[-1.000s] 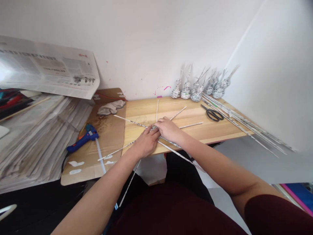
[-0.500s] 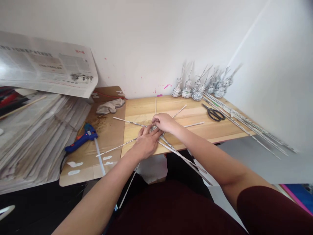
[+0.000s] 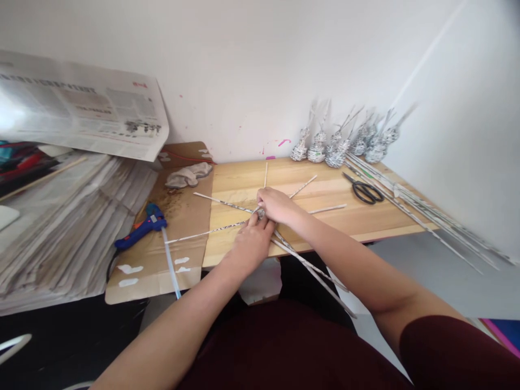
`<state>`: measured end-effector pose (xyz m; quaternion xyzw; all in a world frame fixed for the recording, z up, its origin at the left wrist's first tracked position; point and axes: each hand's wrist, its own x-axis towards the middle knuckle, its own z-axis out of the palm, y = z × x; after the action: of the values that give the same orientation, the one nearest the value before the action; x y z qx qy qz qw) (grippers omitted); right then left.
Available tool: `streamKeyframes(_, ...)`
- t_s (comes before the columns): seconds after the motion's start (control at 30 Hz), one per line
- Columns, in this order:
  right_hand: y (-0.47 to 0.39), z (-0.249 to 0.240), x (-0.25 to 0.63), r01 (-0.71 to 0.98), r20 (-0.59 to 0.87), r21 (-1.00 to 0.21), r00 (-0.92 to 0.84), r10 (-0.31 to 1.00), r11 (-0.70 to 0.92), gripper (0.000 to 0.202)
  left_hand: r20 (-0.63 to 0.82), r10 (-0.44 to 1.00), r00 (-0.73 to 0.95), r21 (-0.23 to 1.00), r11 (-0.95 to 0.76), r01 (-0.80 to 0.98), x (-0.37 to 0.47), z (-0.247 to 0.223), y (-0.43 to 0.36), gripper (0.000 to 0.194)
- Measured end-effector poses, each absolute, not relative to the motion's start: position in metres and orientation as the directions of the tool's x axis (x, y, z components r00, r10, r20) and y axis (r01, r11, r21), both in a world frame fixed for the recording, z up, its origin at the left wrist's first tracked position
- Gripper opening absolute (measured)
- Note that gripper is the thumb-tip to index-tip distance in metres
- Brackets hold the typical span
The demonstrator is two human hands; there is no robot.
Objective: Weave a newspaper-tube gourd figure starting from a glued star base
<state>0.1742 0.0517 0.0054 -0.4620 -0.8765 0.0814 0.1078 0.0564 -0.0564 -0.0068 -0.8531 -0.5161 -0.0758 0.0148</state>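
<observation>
Several thin rolled newspaper strips (image 3: 329,208) fan out like spokes from a small woven centre (image 3: 260,213) on the wooden board. My left hand (image 3: 252,238) presses on the near left side of that centre, its fingers lying over the crossing strips. At the upper right of the centre, my right hand (image 3: 276,205) is closed, with thumb and fingertips pinched together on a strip. Both hands nearly touch. Two long strips (image 3: 311,266) run from beneath the hands over the board's near edge. The fingertips partly hide the crossing.
Black scissors (image 3: 366,192), woven gourd shapes (image 3: 335,153) and loose paper strips (image 3: 422,211) lie at the right. Leftward are a blue glue gun (image 3: 140,230) on cardboard (image 3: 190,216), a glove (image 3: 189,175), and stacked newspapers (image 3: 93,222) beneath a sheet (image 3: 109,111).
The strip at the left has swung up from its lower slant. The strip that hung below my left hand is no longer visible there. The whole view has shifted slightly.
</observation>
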Motion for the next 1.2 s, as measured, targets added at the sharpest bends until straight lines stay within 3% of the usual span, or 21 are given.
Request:
streamKeyframes(0.23, 0.056, 0.000, 0.175, 0.799, 0.078, -0.287, -0.531, 0.844, 0.529, 0.012, 0.118, 0.902, 0.415, -0.014, -0.416, 0.909, 0.067, -0.003, -0.060, 0.048)
streamKeyframes(0.47, 0.057, -0.002, 0.175, 0.789, 0.079, -0.318, -0.531, 0.844, 0.526, 0.014, 0.070, 0.934, 0.351, 0.019, -0.353, 0.935, 0.075, -0.006, -0.063, 0.053)
streamKeyframes(0.67, 0.055, -0.001, 0.175, 0.794, 0.089, -0.321, -0.518, 0.851, 0.517, 0.013, 0.112, 0.933, 0.341, 0.045, -0.347, 0.937, 0.073, -0.007, -0.063, 0.053)
streamKeyframes(0.83, 0.057, -0.002, 0.174, 0.800, 0.084, -0.300, -0.520, 0.850, 0.519, 0.013, 0.143, 0.919, 0.367, 0.017, -0.373, 0.928, 0.070, -0.008, -0.063, 0.049)
streamKeyframes(1.2, 0.059, 0.010, 0.171, 0.836, -0.007, -0.225, -0.515, 0.857, 0.500, 0.016, 0.127, 0.877, 0.464, 0.097, -0.477, 0.874, 0.058, -0.012, -0.055, 0.057)
